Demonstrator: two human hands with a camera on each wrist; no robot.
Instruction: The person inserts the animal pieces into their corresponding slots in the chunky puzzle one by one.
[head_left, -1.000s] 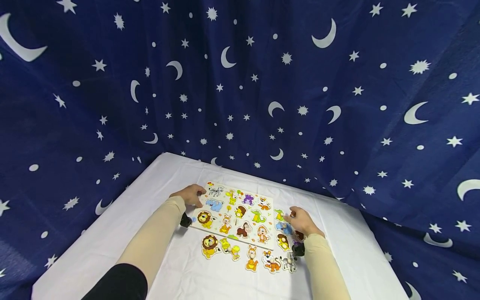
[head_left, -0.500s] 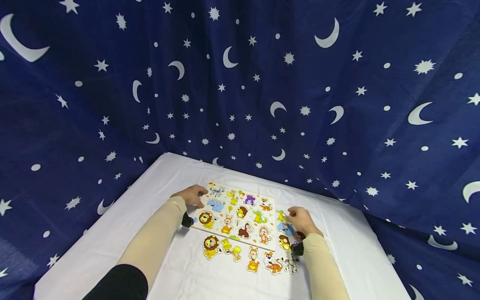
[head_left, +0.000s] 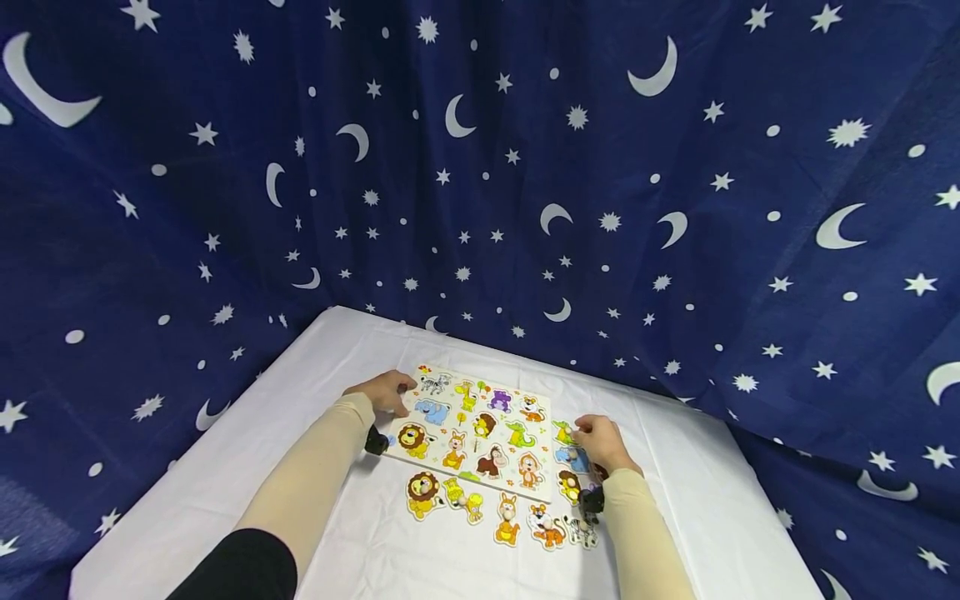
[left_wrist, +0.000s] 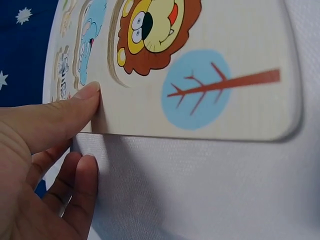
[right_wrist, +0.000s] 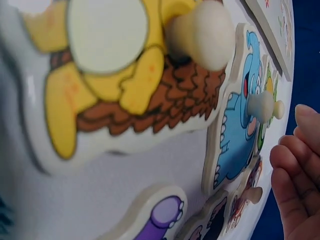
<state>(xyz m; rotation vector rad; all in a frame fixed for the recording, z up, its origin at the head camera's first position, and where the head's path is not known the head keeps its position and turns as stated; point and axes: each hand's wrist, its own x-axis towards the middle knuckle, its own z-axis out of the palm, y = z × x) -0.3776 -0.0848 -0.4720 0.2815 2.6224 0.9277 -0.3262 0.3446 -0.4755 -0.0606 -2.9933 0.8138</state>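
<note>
My left hand (head_left: 384, 392) is at the left edge of a wooden animal puzzle board (head_left: 468, 460). In the left wrist view, its thumb (left_wrist: 82, 102) rests on the board near the pictured lion (left_wrist: 155, 30), and other fingers bend loosely beside the edge. On the right, my right hand (head_left: 606, 443) hovers by the loose crocodile piece (head_left: 562, 435). Its fingertips (right_wrist: 280, 157) stand apart from the piece's knob (right_wrist: 278, 109) in the right wrist view. An elephant piece (right_wrist: 232, 135) and a hedgehog piece (right_wrist: 107, 35) lie close by, with a purple piece (right_wrist: 162, 212) partly seen.
Along the board's front lie loose knobbed pieces: lion (head_left: 423, 496), giraffe (head_left: 474, 507), kangaroo (head_left: 507, 533), tiger (head_left: 551, 533) and zebra (head_left: 583, 533). A white cloth (head_left: 420, 567) covers the table. Behind hangs a blue curtain (head_left: 480, 150) with moons and stars.
The view shifts slightly. My right hand stays by the crocodile piece with only a small movement. The left hand keeps its place on the board's edge.
</note>
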